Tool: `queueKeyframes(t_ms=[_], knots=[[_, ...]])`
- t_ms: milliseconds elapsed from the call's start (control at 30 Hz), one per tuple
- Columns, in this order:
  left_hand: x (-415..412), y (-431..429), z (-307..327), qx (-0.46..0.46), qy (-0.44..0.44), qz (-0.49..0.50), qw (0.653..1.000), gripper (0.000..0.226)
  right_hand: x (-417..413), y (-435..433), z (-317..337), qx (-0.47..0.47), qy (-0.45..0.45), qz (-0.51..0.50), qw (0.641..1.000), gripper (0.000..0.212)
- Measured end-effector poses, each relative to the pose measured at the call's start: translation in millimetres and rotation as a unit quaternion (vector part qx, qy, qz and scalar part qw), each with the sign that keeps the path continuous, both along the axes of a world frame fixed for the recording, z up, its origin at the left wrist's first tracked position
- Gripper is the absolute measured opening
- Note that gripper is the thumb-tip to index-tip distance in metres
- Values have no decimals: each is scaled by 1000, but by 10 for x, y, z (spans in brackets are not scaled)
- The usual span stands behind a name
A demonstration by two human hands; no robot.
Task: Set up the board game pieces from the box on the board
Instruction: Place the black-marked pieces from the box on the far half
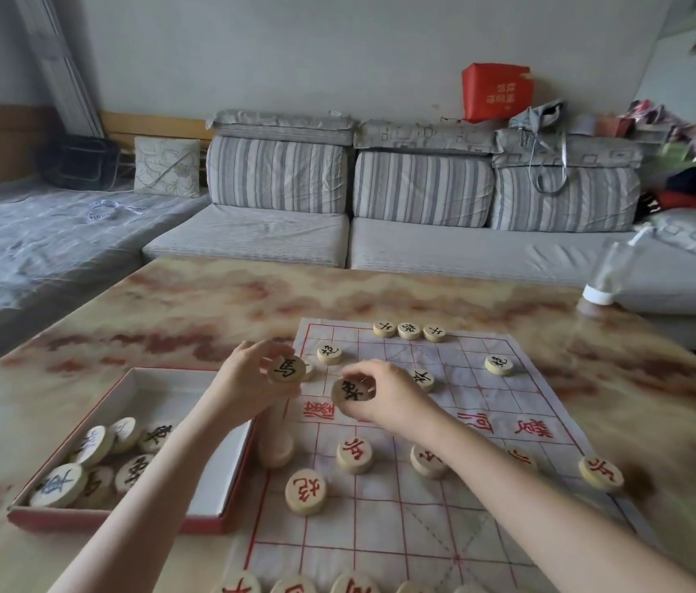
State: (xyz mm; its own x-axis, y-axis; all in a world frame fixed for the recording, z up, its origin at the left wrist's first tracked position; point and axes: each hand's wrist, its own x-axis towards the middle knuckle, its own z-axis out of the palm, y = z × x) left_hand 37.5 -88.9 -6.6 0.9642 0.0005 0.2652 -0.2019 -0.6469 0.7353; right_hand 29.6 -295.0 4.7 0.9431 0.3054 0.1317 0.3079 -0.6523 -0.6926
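A white cloth board with red grid lines lies on the table. Several round wooden pieces stand on it, black-marked ones at the far side and red-marked ones nearer me. My left hand holds up a black-marked piece above the board's left edge. My right hand grips another black-marked piece over the board's middle. A red-edged box with several pieces sits left of the board.
The marble-patterned table reaches to a grey sofa behind. A clear bottle stands at the table's far right edge. One more piece sits between box and board.
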Motion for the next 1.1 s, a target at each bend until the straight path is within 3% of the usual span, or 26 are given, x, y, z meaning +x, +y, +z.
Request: queueKeyframes(t_ms=[133, 267, 500, 1100], knots=[[187, -418, -3, 17, 11, -29, 999, 55, 215, -537, -43, -21, -12, -59, 998, 38], [376, -910, -27, 15, 26, -70, 997, 53, 481, -1178, -71, -32, 6, -137, 990, 51], [771, -1717, -68, 29, 9, -130, 991, 62, 1098, -1927, -207, -58, -19, -211, 975, 41], [1345, -1974, -311, 44, 20, -118, 992, 56, 2369, -1936, -719, -70, -23, -227, 971, 47]])
